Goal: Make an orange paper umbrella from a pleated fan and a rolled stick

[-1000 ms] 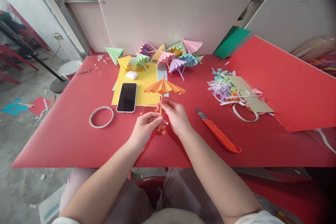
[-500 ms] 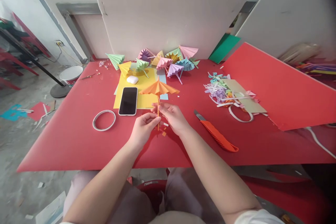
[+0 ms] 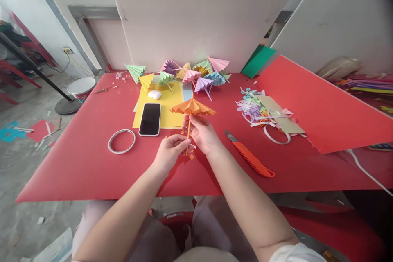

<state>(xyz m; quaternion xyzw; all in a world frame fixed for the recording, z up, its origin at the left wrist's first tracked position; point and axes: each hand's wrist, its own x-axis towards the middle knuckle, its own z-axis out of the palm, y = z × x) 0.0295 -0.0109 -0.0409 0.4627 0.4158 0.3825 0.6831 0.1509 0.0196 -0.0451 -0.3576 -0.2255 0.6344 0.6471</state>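
An orange paper umbrella (image 3: 192, 107) stands upright on a thin orange stick above the red table (image 3: 92, 172). My left hand (image 3: 169, 152) pinches the lower part of the stick. My right hand (image 3: 202, 134) is closed around the stick just under the folded canopy. Several finished paper umbrellas (image 3: 190, 74) in pastel colours lie in a heap at the far edge of the table.
A black phone (image 3: 150, 119) lies on a yellow sheet (image 3: 167, 106), with a white earbud case (image 3: 154, 94) behind it. A tape ring (image 3: 121, 141) is at the left, an orange utility knife (image 3: 250, 160) at the right. Paper strips (image 3: 260, 108) and a tilted red board (image 3: 316, 102) lie further right.
My right hand has slid up the stick to just under the canopy. The umbrella has shifted slightly right and sits lower over my hands.
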